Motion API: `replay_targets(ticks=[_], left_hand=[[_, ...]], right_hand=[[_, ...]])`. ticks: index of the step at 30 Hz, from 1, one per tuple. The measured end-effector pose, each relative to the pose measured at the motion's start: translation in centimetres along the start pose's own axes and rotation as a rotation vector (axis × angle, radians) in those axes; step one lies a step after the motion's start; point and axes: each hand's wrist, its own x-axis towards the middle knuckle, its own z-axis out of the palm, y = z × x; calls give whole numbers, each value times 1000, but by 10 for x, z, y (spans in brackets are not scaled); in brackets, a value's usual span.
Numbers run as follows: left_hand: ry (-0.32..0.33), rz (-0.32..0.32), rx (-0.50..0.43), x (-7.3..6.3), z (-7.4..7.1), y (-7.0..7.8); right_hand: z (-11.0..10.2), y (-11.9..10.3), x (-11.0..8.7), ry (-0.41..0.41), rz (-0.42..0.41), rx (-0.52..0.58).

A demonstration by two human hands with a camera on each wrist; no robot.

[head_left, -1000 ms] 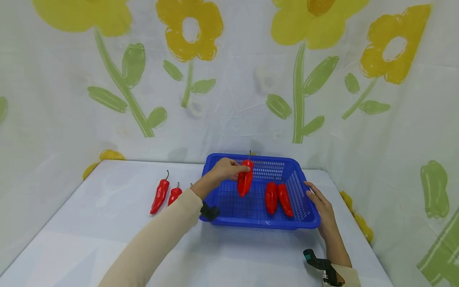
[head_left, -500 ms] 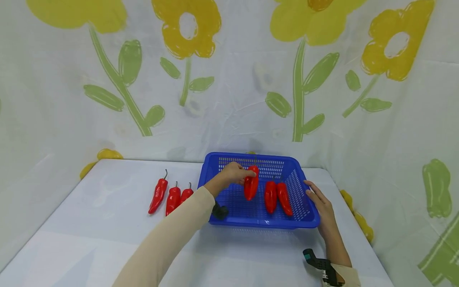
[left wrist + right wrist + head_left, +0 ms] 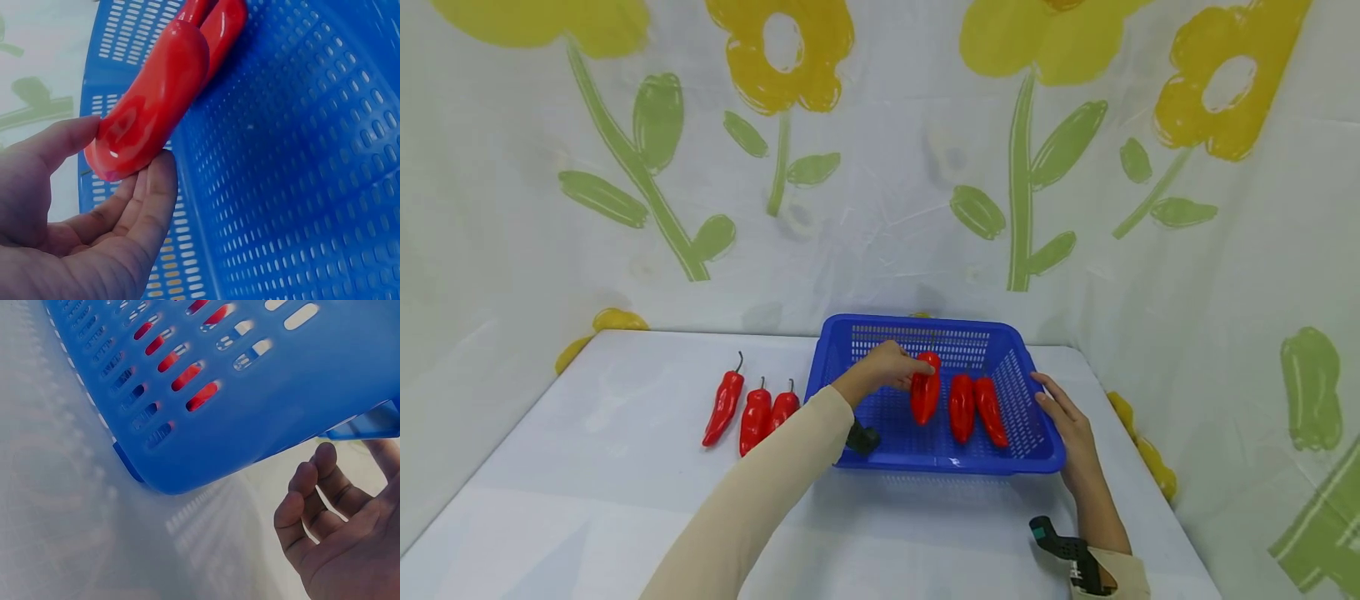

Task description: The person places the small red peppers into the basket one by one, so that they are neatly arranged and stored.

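Note:
My left hand (image 3: 891,365) pinches a long red pepper (image 3: 925,400) near its stem end, between thumb and fingers, and holds it over the inside of the blue plastic basket (image 3: 940,465). In the left wrist view the held pepper (image 3: 150,103) slants away from the fingertips. Two more red peppers, one on the left (image 3: 961,408) and one on the right (image 3: 991,412), lie side by side in the basket's right half. My right hand (image 3: 1078,442) is at the basket's right rim, fingertips against it; the right wrist view shows its fingers (image 3: 306,478) loosely bent beside the basket wall.
Three red peppers lie on the white table (image 3: 587,467) left of the basket: one at the far left (image 3: 724,408), one in the middle (image 3: 756,421), and one (image 3: 785,408) partly behind the left sleeve (image 3: 760,500). A flower-printed curtain (image 3: 880,167) hangs behind the table.
My left hand has carried the pepper rightward and lower into the basket, close to the two lying there. The right hand stays at the rim. The view has shifted slightly.

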Motion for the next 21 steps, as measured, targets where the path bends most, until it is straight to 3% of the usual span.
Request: replay_targets(ticks=[8,16,21], left_hand=[[-1,-34,41,8,9,1],[-60,-98,86,9,20,6],[-66,-148,56,12,25,0]], right_hand=[[0,0,1,9,7,3],[0,-2,-1,13,0,-9],[1,-3,-1,8,9,-1]])
